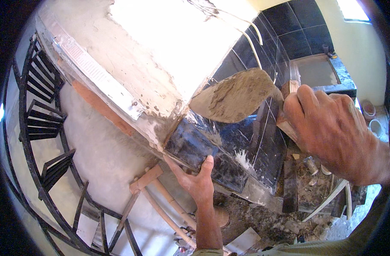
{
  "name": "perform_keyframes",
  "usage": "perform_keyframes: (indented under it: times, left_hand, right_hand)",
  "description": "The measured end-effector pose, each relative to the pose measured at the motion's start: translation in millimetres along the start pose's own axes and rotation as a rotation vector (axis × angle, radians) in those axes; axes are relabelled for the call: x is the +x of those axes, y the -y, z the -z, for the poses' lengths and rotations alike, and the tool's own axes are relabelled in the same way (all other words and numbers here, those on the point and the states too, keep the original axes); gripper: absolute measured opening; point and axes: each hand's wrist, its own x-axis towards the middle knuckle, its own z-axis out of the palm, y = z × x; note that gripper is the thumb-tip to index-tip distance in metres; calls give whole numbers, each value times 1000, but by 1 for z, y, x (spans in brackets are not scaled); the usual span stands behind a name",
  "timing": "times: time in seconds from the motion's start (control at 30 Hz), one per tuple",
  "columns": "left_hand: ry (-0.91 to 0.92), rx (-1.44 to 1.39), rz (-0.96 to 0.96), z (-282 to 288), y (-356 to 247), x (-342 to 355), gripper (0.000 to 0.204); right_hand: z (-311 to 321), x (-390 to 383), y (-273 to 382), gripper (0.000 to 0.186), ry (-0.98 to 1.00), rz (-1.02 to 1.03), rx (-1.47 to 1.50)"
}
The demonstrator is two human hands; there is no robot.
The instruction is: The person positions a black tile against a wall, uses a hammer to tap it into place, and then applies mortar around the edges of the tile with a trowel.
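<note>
My right hand (327, 132) is closed around a trowel, its fingers folded over the handle. The leaf-shaped trowel blade (235, 96) carries a spread of grey-brown mortar and hangs over the black tiled surface. A wooden piece (285, 123) shows beside the knuckles; whether it belongs to the trowel cannot be made out. Below the blade, my left hand (197, 183) grips the lower edge of a glossy black tile (188, 141). Its thumb rests on the tile face and the index finger runs along the edge, with the other fingers hidden beneath.
A rough white plastered ledge (139, 64) rises at upper left, with loose cables (252, 45) above the tiles. Black metal railing (45, 123) curves along the left. Wooden poles (165, 205) lean below. Rubble (246, 217) covers the floor; a basin (316, 72) stands at far right.
</note>
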Motion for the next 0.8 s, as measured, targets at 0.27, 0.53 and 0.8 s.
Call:
perform_keyframes:
  times: [0.27, 0.53, 0.8]
  left_hand:
    - [57, 61, 53, 7, -3, 1, 105]
    - [43, -39, 82, 5, 5, -1, 104]
    - [54, -44, 66, 5, 5, -1, 104]
  right_hand:
    - [3, 1, 10, 18, 18, 59, 240]
    - [-7, 9, -13, 18, 31, 64, 271]
    - [-47, 9, -37, 21, 60, -100, 73]
